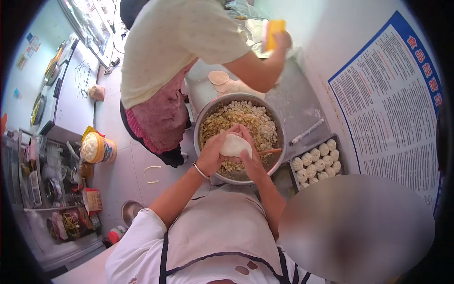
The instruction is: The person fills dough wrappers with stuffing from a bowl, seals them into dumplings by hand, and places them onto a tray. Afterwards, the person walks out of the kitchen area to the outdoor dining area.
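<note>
Between my two hands is a pale dough wrapper (235,146), smooth and rounded on the side facing me. My left hand (212,152) curls round its left side, with a white band at the wrist. On the other side my right hand (253,163) closes on its right edge, and the fingers of both hands meet at the far side. Whether filling lies inside is hidden. Below both hands stands a large metal bowl (197,124) of chopped filling (231,116), with paler diced pieces at the upper right. A reddish-brown handle (270,151) sticks out over its right part.
A tray (294,179) of pleated buns (319,163) sits right of the bowl, near a whitish rolling pin (307,131). Flat dough rounds (219,78) lie beyond the bowl. A co-worker (175,52) leans over the table, holding a yellow object (275,34). A tub (105,147) stands at left.
</note>
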### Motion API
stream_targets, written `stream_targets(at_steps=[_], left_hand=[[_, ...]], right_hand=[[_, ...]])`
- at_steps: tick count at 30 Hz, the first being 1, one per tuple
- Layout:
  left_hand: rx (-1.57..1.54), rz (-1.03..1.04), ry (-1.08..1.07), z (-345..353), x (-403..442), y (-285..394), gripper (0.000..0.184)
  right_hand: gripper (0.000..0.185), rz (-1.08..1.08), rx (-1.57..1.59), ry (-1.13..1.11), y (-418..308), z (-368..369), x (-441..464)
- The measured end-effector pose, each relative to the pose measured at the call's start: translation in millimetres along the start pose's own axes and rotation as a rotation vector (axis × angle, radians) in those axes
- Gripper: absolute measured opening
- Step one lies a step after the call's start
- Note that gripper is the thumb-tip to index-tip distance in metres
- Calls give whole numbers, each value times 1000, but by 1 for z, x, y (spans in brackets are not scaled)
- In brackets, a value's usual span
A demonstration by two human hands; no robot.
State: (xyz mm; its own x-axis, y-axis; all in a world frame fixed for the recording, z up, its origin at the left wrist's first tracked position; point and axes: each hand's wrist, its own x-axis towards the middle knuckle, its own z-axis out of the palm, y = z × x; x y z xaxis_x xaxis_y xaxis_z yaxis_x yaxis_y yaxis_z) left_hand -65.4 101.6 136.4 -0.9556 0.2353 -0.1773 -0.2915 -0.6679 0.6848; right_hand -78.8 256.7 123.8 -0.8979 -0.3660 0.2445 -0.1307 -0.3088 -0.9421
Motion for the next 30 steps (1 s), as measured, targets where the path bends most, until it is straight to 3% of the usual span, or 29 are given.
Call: stream_targets(at_steps=[2, 5, 8, 11, 14, 21, 23, 25, 28, 30], left_hand=[[0, -68, -46, -5, -5, 4, 48], [276, 31, -34, -10, -7, -9, 44], [536, 236, -38, -11, -5, -28, 39], [699, 307, -13, 1, -7, -36, 35], [904, 467, 97, 14, -10, -47, 32], [1057, 494, 147, 34, 13, -95, 30], [1059, 404, 88, 31, 33, -122, 29], [905, 319, -142, 52, 49, -135, 32], [507, 18, -1, 125, 47, -158, 44], [906, 226, -223, 138, 55, -191, 55]], right_hand=[[55, 157, 51, 58, -8, 7, -6], [49, 266, -193, 49, -8, 2, -21], [42, 218, -242, 230, -13, 15, -28], [35, 135, -572, 271, -12, 11, -38], [29, -117, -805, 318, -11, 9, -41], [27, -135, -904, 294, -12, -41, -60], [21, -130, -978, 291, -17, -71, -71], [28, -206, -1057, 220, 11, -117, -92], [48, 62, -278, 332, -3, -151, -125], [58, 144, -130, 395, -24, -179, -160]])
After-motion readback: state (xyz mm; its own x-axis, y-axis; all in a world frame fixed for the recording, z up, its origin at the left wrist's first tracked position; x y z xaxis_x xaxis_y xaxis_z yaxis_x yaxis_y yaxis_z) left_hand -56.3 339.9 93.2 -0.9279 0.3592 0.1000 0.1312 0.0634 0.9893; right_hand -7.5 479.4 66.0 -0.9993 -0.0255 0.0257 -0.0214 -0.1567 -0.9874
